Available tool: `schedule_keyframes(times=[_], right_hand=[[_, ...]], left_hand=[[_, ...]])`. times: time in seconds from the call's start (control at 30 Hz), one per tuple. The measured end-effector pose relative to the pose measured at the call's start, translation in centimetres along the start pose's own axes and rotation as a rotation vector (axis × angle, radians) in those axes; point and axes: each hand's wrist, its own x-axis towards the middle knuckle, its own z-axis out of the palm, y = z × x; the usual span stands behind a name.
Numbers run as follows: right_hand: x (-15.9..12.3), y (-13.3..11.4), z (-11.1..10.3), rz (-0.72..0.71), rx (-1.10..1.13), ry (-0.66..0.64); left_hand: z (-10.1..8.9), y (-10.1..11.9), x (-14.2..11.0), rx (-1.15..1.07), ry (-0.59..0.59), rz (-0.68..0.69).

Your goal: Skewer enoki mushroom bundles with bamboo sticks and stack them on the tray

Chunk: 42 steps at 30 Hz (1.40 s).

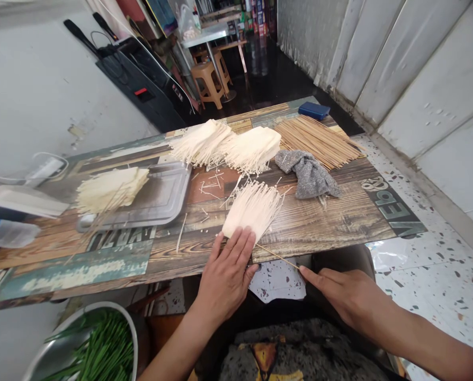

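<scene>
Mushrooms [254,206], one bunch, lying near the front edge of the table [335,222] under an open, flat left hand [224,278]; stick [278,255], one, thin, pinched in the right hand [345,293], meeting the bunch's base, best kept level under even finger pressure.

The left hand [226,272] partly covered the near end of the mushroom bunch [254,209], where the far tip of the skewer [278,255] was lost. The right hand [341,291] hid its other end. The bottom edge cut off the metal bowl [134,334], the left edge the plastic bottle [14,233]. Distant packages [259,18] were too blurred to identify.
</scene>
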Motion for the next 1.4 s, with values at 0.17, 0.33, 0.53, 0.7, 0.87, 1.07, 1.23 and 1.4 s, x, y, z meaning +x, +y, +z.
schedule_keyframes(times=[0.17, 0.33, 0.53, 0.7, 0.87, 1.07, 1.23, 1.4], right_hand=[[0.7, -0.3, 0.0, 0.01, 0.056, 0.018], [0.8, -0.2, 0.4, 0.035, 0.106, 0.021], [0.9, -0.3, 0.6, 0.029, 0.125, 0.012], [1.1, -0.4, 0.6, 0.049, 0.143, -0.029], [1.3, -0.3, 0.4, 0.052, 0.143, -0.03], [1.8, -0.3, 0.3, 0.035, 0.122, -0.039], [2.1, -0.3, 0.3, 0.024, 0.109, -0.023], [2.6, -0.4, 0.3, 0.021, 0.108, -0.023]], left_hand=[[-0.1, 0.0, 0.0, 0.008, -0.005, 0.0], [0.0, -0.1, -0.1, 0.051, -0.034, 0.018], [0.0, -0.1, -0.2, 0.061, -0.034, 0.025], [0.0, -0.1, -0.1, 0.068, -0.028, 0.035], [-0.1, -0.1, -0.1, 0.072, -0.025, 0.039], [-0.3, -0.1, -0.1, 0.09, -0.06, 0.041], [-0.2, -0.2, -0.1, 0.088, -0.06, 0.038], [-0.1, -0.2, -0.1, 0.07, -0.048, 0.028]])
